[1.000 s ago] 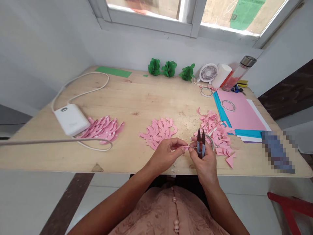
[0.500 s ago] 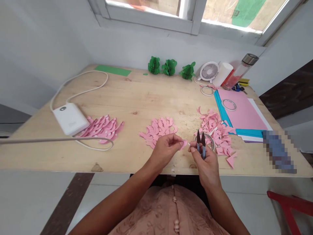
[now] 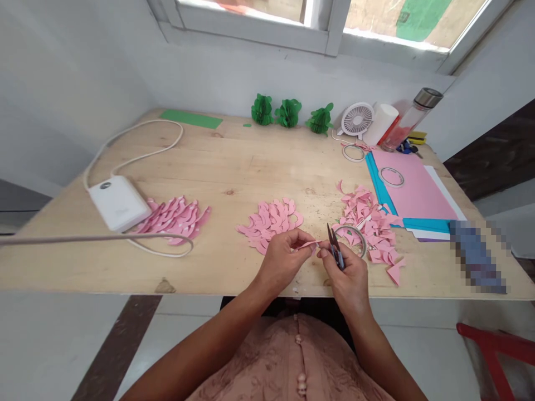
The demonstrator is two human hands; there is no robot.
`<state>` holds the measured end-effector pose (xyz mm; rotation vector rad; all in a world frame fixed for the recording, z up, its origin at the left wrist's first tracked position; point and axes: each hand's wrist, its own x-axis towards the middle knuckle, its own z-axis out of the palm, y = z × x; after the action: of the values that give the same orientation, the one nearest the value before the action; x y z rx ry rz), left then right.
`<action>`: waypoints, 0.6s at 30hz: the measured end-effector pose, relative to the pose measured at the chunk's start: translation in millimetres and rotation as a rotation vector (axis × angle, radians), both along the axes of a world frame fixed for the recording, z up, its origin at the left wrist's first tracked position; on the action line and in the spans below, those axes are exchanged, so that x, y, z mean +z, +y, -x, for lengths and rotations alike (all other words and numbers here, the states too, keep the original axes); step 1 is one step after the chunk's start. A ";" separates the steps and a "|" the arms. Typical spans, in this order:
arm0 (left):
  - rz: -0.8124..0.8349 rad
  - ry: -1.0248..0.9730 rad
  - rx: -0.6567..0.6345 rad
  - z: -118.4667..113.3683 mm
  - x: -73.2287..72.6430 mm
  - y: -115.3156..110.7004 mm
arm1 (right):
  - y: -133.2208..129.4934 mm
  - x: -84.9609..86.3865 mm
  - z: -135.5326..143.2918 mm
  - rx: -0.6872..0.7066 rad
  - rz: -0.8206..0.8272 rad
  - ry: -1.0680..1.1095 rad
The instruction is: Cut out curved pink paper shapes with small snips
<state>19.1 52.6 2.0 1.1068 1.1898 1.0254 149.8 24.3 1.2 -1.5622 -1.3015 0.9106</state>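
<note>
Pinching pink paper piece (image 3: pixel 308 245) in closed left grip (image 3: pixel 279 262), with outer end projecting toward right grip (image 3: pixel 350 274); contact there unclear. Holding scissors (image 3: pixel 337 255) in closed right grip, blades pointing away from body. Positioned over desk (image 3: pixel 251 273), between pink cutouts (image 3: pixel 273 218) and pink scraps (image 3: pixel 368 223).

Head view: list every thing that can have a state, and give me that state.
Left hand: fingers closed on a pink paper piece.
Right hand: closed around snips.
Snips: held, blades pointing away from the body.
Power bank: lying flat.
Fan: standing; cannot tell if running.
Bottle: capped, something pink inside.
Green paper shapes: fanned out.
Green strip: flat.
Pink sheet: flat.
Pink scraps: heaped loosely.
</note>
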 end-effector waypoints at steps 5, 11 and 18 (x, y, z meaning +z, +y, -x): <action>-0.040 0.073 -0.015 1.7 0.9 -1.3 | 0.7 0.0 0.3 -0.002 -0.003 -0.003; -0.141 0.204 -0.022 2.8 1.6 -3.5 | 0.6 -0.9 0.7 -0.008 0.006 0.027; -0.496 0.588 0.057 0.4 -3.3 -7.7 | 0.0 -8.4 0.7 -0.033 0.085 0.178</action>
<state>18.7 45.0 -1.4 1.8630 1.4684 1.1077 149.2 24.3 -7.2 -1.5249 -1.1210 1.0709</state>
